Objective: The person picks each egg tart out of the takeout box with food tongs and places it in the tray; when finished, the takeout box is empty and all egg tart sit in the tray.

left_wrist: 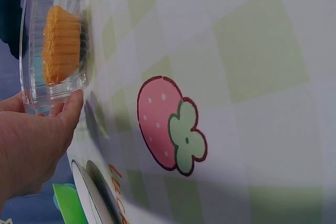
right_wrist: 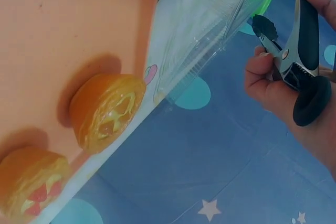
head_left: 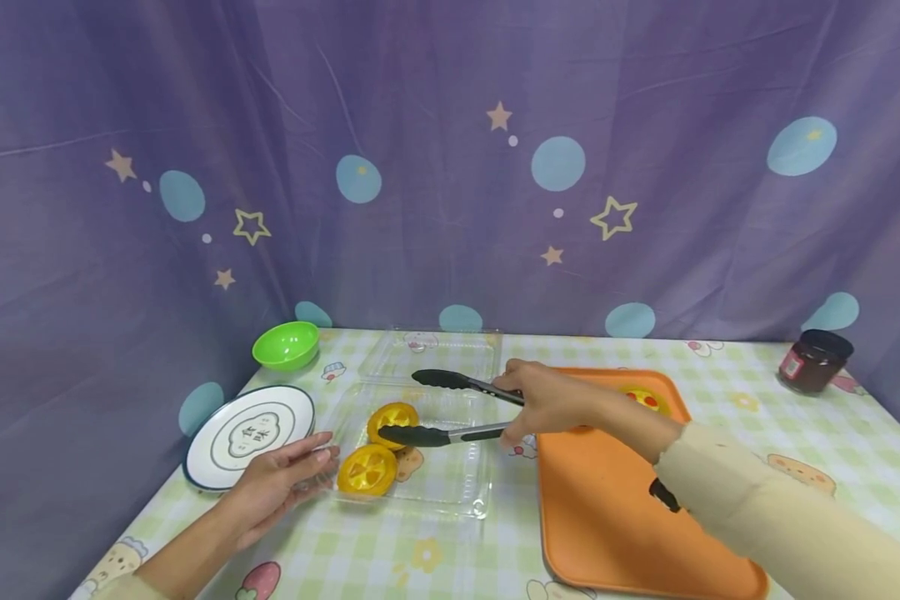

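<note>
My right hand (head_left: 551, 400) grips a pair of tongs (head_left: 483, 435) with black tips, which are spread apart above a clear plastic container (head_left: 450, 492). Inside the container, toward its left side, lie two yellow-orange egg tarts (head_left: 367, 471), one behind the other. The lower tong tip overlaps the rear tart (head_left: 392, 417) in the head view. My left hand (head_left: 281, 483) has its fingers extended against the container's left wall. In the left wrist view, its fingertips meet the clear corner next to a tart (left_wrist: 62, 45).
At right, an orange tray (head_left: 607, 533) carries tarts, including one with red pieces (right_wrist: 34, 187) and one with yellow pieces (right_wrist: 107, 111); my right arm partly covers it. A white plate (head_left: 221, 417) and green bowl (head_left: 287, 346) stand left. A dark jar (head_left: 815, 362) sits far right.
</note>
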The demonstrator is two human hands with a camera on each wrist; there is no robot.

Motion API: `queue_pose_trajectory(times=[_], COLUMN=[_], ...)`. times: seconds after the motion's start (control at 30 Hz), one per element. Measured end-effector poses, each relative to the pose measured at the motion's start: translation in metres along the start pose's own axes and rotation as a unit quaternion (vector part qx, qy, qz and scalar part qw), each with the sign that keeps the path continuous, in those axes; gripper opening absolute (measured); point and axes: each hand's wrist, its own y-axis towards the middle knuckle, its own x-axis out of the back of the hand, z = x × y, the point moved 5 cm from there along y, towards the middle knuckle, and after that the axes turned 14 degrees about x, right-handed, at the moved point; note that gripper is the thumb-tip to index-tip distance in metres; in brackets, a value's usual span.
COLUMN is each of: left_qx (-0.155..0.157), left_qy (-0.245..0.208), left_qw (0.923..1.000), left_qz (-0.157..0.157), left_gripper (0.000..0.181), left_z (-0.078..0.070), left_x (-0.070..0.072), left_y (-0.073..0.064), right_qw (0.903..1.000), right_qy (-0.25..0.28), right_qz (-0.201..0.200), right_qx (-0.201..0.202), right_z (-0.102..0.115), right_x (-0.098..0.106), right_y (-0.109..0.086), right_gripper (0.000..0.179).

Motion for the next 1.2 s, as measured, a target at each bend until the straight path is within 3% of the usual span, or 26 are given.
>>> queue_pose_trajectory(times=[0.53,0.97,1.2], left_qx=[-0.001,-0.001,-0.004], left_qy=[-0.001,0.0,-0.003], left_qw=[1.0,1.0,1.0], left_qz=[0.001,0.004,0.009], left_gripper=[0.062,0.063,0.063], left_z=[-0.001,0.0,-0.001], left_x=[-0.001,0.0,0.0], left_y=[-0.001,0.001,0.001], right_qw=[0.9991,0.9997,0.9986], right_qy=[-0.005,-0.017,-0.026], right_qz=[0.027,0.018,0.044], right_qx=[-0.032,-0.004,-0.015], right_z=[0.008,0.014,0.014], right_x=[0.0,-0.004,-0.01], right_y=[0.013,0.008,0.015], right_gripper=[0.082,0.078,0.075])
